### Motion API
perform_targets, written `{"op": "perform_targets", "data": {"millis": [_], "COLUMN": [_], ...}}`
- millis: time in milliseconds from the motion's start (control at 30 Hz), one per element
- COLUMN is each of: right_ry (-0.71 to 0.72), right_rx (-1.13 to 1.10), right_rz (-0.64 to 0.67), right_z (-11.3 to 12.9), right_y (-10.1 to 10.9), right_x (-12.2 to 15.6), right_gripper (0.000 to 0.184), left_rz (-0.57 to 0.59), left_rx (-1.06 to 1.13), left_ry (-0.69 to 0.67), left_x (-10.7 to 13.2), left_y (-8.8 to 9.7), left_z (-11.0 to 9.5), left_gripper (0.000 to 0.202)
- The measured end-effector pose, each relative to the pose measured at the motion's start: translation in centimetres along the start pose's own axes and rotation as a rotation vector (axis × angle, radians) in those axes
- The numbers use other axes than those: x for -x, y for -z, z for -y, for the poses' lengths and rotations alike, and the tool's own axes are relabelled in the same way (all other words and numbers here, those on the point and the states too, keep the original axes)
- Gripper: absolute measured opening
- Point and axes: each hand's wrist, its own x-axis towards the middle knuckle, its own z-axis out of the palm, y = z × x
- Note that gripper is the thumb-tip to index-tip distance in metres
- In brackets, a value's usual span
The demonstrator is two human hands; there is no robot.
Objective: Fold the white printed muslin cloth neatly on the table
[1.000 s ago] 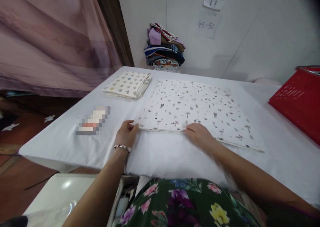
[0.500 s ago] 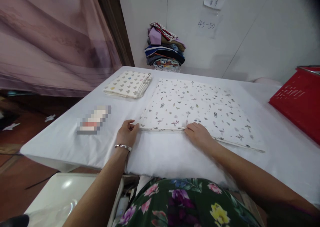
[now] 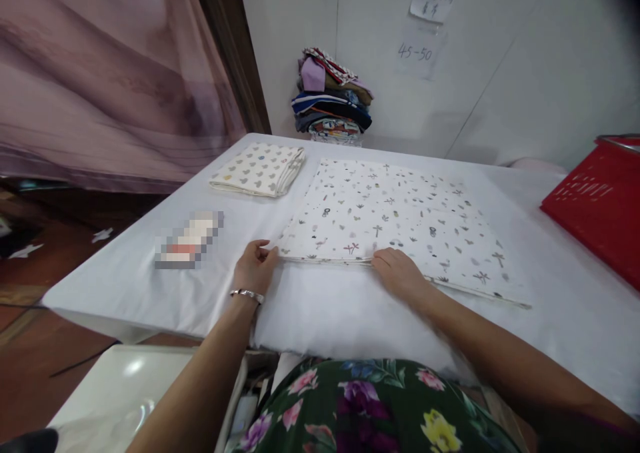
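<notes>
A white cloth with small printed motifs (image 3: 395, 216) lies spread flat on the white-covered table (image 3: 565, 306). My left hand (image 3: 254, 268) pinches the cloth's near left corner, fingers curled on the edge. Along the near edge, toward its middle, my right hand (image 3: 399, 273) is closed on the hem. A bracelet sits on my left wrist.
A folded cloth with heart prints (image 3: 259, 168) lies at the table's far left. A pile of folded clothes (image 3: 331, 100) stands against the back wall. A red basket (image 3: 600, 206) sits at the right edge. A small blurred item (image 3: 189, 240) lies left of my hand.
</notes>
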Motion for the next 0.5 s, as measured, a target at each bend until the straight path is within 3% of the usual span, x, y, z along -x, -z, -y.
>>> {"op": "perform_targets", "data": {"millis": [500], "right_ry": [0.019], "right_rx": [0.000], "right_rz": [0.024], "right_z": [-0.13], "right_y": [0.06], "right_x": [0.09], "right_gripper": [0.019], "left_rz": [-0.018], "left_rx": [0.011], "left_ry": [0.010], "left_x": [-0.14], "left_y": [-0.24], "left_z": [0.45], "left_gripper": [0.038]}}
